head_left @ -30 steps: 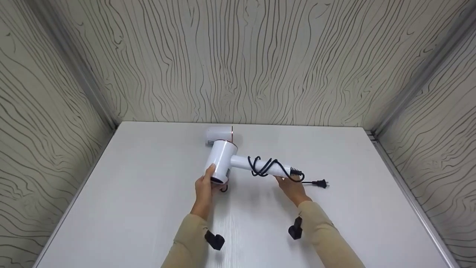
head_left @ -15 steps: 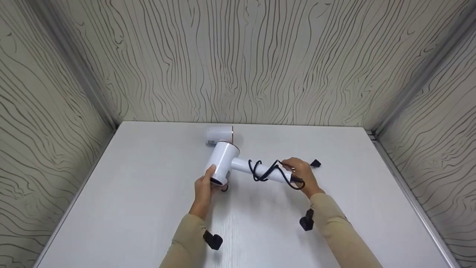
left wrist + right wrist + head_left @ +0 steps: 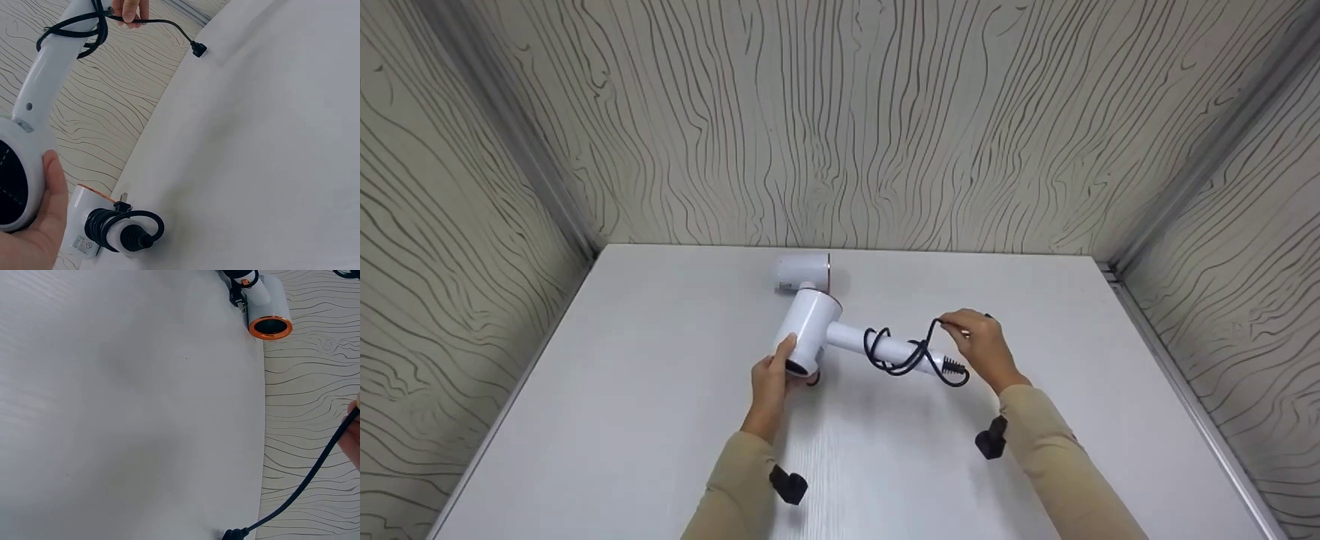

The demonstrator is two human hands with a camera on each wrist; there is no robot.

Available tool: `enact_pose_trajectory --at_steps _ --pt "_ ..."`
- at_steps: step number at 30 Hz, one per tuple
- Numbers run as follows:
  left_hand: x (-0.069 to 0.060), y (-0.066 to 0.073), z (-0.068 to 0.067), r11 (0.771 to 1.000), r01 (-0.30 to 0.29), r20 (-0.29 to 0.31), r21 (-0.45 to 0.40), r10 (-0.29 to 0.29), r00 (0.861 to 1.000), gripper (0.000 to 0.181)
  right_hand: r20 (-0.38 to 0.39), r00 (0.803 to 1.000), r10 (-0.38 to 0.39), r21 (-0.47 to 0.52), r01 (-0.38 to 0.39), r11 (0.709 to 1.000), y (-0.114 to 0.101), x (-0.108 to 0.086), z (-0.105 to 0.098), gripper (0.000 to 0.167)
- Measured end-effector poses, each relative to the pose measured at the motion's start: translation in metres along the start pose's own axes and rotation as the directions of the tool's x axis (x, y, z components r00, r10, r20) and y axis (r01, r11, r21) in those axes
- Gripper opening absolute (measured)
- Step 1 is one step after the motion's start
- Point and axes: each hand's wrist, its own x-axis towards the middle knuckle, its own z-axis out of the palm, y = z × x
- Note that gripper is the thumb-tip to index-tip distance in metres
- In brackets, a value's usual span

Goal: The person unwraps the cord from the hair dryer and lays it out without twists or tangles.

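A white hair dryer is held above the table, its handle slanting down to the right. My left hand grips the rear of its barrel, with the thumb on the near side; some fingers are hidden behind. Loose loops of black cord wrap the handle. Beyond the handle's end, my right hand pinches a stretch of this cord away from the handle. In the left wrist view, the cord's plug dangles past the right hand's fingers.
A second white hair dryer lies near the back edge of the white table. Its black cord is wound tightly, as the left wrist view shows. Wood-patterned panels enclose the back and sides.
My right hand has moved from below the handle's end up and to the right, drawing a length of cord off the handle. The handle dips slightly; my left hand stays nearly still.
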Motion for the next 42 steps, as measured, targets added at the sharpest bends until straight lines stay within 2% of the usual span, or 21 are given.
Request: enact_pose_trajectory --at_steps 13,19,30,35,42 --pt "0.005 -0.006 0.000 0.999 0.034 -0.069 0.011 -0.033 0.997 0.072 -0.087 0.995 -0.052 -0.011 0.051 0.999 0.001 -0.009 -0.003 0.010" --pt "0.004 -0.005 0.001 0.999 0.037 -0.093 -0.032 -0.040 0.995 0.075 -0.144 0.987 -0.069 -0.001 0.069 0.998 0.002 -0.016 -0.001 0.015" --pt "0.002 -0.003 0.000 0.998 -0.020 -0.106 -0.067 0.013 0.994 0.069 -0.237 0.971 -0.039 0.026 0.047 0.999 0.004 -0.028 0.002 0.021" --pt "0.003 -0.003 0.001 0.996 -0.009 -0.098 -0.084 0.000 0.995 0.073 -0.251 0.967 -0.035 0.034 0.045 0.998 0.005 -0.032 0.002 0.023" --pt "0.001 0.000 0.000 0.985 0.003 -0.052 -0.171 -0.012 0.999 0.074 -0.233 0.972 -0.011 0.040 0.021 0.999 0.005 -0.044 0.004 0.025"
